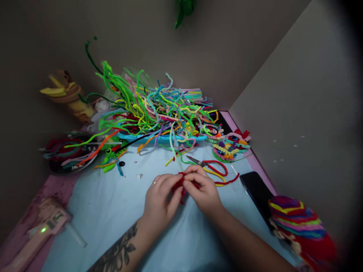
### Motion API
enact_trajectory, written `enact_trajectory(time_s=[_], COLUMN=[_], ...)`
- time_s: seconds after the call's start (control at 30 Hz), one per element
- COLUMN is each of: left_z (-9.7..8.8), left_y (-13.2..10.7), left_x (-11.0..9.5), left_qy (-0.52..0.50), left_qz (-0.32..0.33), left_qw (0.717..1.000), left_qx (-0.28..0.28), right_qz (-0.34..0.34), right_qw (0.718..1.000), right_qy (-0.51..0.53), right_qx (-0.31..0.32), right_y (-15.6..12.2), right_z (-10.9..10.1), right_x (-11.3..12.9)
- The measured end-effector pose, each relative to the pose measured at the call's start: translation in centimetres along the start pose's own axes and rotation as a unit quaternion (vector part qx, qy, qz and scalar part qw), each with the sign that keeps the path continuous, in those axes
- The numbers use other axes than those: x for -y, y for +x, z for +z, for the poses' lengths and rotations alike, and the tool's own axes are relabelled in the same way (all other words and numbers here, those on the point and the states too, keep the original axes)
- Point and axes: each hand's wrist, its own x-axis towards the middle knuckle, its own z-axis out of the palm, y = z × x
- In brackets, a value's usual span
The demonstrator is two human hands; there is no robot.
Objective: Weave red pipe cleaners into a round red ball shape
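Both hands meet low over the light blue table cover (113, 219), pinching a small red piece of fuzzy pipe cleaner work (178, 184). My left hand (162, 196) grips its left side, fingers bent and thumb underneath. My right hand (204, 189) pinches it from the right between thumb and fingers. Much of the red piece is hidden by the fingers, so its shape is unclear. Just beyond my right hand lie red-handled scissors (217, 167), with a loose red pipe cleaner (231, 180) beside them.
Behind, a blue tray (161, 138) overflows with colourful pipe cleaners (159, 105). A dark bowl (70, 168) and a green pipe cleaner figure (112, 151) are left. A pink glue gun (48, 226) lies front left. A black phone (256, 192) and a striped colourful piece (300, 223) sit right.
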Motion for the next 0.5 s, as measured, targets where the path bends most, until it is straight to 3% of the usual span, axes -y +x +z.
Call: enact_trajectory(time_s=[0.13,0.5], left_z=[-0.20,-0.36], left_y=[0.05,0.18], left_x=[0.08,0.13], left_qy=[0.065,0.083], left_qz=[0.049,0.033], left_qw=[0.997,0.996], left_qx=[-0.001,0.004], right_qz=[-0.014,-0.014], right_qw=[1.000,0.999], right_qy=[-0.023,-0.025], right_qx=[0.000,-0.018], right_y=[-0.04,0.03], right_z=[-0.08,-0.13], right_x=[0.10,0.23])
